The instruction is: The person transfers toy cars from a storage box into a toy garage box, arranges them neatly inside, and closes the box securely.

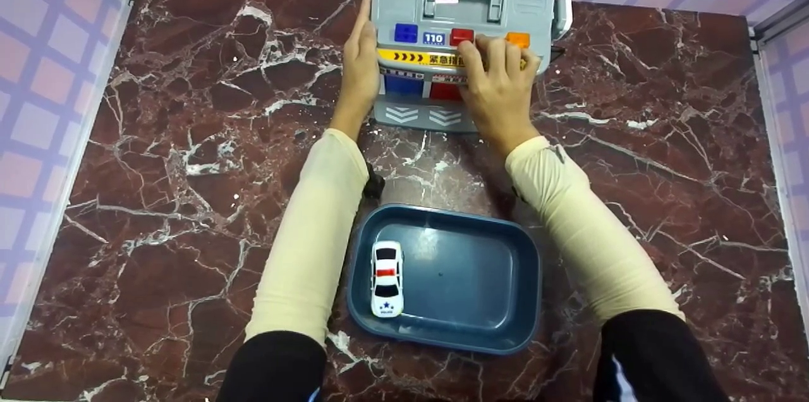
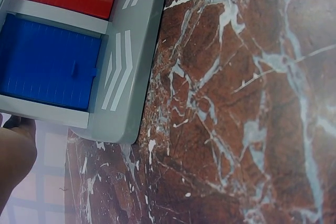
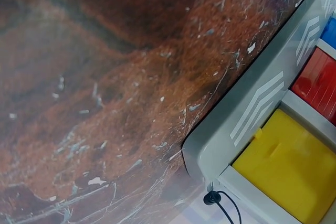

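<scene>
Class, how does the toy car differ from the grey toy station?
The toy car is mainly white; the toy station is mainly grey. The toy car is much smaller than the toy station. The toy car sits inside the blue tray; the toy station is outside it. Both have red parts.

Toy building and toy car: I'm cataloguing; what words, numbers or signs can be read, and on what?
"110": toy building
"紧急": yellow strip; the rest blurred or behind the right hand
Chevrons: yellow strip, grey ramp
Stars: toy car; lettering below them too small to read
Labels above the doors: too small to read
</scene>
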`<state>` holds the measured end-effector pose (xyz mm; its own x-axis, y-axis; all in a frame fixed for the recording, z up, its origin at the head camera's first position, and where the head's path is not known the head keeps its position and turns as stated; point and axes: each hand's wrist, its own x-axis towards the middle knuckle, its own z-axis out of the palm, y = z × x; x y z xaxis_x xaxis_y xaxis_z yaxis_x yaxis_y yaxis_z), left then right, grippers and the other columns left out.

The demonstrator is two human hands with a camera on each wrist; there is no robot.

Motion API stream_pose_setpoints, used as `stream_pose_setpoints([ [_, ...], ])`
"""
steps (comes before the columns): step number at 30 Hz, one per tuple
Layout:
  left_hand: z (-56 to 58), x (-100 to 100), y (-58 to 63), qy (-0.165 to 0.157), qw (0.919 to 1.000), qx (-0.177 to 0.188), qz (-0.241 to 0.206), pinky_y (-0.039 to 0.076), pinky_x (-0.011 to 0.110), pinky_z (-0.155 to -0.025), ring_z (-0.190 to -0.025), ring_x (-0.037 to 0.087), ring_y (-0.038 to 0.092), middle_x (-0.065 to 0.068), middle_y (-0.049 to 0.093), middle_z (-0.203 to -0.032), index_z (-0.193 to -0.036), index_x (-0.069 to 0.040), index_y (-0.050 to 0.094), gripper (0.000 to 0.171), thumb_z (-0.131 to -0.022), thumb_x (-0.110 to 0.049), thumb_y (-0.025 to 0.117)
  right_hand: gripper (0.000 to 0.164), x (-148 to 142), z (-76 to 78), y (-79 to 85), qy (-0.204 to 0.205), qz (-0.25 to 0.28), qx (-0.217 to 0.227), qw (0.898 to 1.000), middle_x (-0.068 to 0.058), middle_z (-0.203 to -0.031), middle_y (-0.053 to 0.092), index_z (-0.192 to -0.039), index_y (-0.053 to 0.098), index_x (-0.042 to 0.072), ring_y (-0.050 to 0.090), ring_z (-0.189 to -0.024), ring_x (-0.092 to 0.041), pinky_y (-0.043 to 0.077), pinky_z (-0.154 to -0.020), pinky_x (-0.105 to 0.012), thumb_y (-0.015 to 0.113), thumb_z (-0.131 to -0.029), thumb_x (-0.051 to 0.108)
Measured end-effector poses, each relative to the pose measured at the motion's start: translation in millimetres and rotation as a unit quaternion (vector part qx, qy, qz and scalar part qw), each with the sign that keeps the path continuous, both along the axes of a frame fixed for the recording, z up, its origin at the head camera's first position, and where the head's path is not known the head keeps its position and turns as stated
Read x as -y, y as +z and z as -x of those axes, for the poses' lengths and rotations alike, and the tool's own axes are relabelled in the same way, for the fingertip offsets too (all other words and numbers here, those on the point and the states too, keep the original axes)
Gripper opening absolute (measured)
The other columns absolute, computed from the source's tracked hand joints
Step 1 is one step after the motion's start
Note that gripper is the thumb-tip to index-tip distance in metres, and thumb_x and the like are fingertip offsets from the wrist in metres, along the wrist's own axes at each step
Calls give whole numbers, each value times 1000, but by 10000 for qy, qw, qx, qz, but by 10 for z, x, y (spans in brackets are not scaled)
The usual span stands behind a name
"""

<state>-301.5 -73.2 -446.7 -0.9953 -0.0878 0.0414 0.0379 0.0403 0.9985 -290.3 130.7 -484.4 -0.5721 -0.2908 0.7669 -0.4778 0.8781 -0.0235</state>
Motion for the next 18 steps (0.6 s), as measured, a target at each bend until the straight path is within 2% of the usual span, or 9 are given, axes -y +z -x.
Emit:
stream_pose_setpoints([
  [8, -12, -4, 6, 4, 9999, -107, 126, 15, 6, -116, -150, 3, 21, 3, 18, -167, -160, -11, 20, 50, -110, -13, 21, 37, 0, 8, -8, 36, 25, -92, 9999, -15, -107, 60, -115, 59, 9, 50, -90, -34, 38, -82, -49, 65, -79, -1],
  [11, -8, -4, 6, 34, 9999, -85, 92, 17, 7, -115, -148, 1, 24, 2, 19, -167, -160, -12, 20, 50, -111, -13, 21, 38, 1, 10, -8, 62, 45, -90, 9999, -15, -107, 60, -115, 59, 9, 50, -90, -34, 38, -82, -48, 63, -80, -2],
  [12, -7, -5, 5, 50, 9999, -62, 72, 20, 7, -115, -143, 4, 36, 1, 20, -167, -160, -13, 21, 49, -111, -14, 21, 38, 1, 10, -7, 69, 52, -87, 9999, -15, -107, 61, -115, 59, 9, 50, -90, -34, 38, -82, -48, 63, -79, -3],
  [18, -11, -8, 9, 52, 10000, -21, 81, 20, 8, -115, -143, 5, 36, 0, 19, -167, -160, -15, 21, 49, -111, -15, 21, 38, 4, 10, -9, 70, 100, -121, 9999, -14, -107, 61, -114, 60, 9, 51, -90, -34, 39, -83, -48, 63, -79, -4],
])
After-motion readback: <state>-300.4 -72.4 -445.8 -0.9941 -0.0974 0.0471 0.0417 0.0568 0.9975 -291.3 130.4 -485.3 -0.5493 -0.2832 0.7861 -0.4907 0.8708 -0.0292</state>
